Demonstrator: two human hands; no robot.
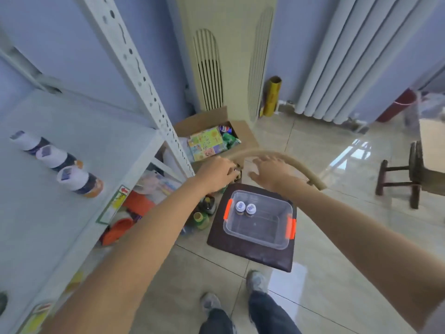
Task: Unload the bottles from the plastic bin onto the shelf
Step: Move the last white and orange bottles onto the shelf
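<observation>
The clear plastic bin (258,219) with orange latches sits on a dark square cushion (250,251) on the tiled floor, and two bottles (245,208) with white caps stand side by side in its far left corner. Three more bottles (56,162) of the same kind lie on their sides in a row on the white shelf (79,131) at the left; their cap labels are too blurred to read. In the open cardboard box (212,138) behind the bin, a can shows a round Pepsi logo beside a bright printed pack whose writing cannot be made out. A yellow and red sticker on the shelf's front edge is also illegible.

Both arms reach forward over the bin. The left hand (218,172) has its fingers curled round a small dark object, partly hidden, which looks like a bottle. The right hand (269,169) is held palm down with fingers spread and relaxed, holding nothing, just beside a curved beige hose (301,165).
</observation>
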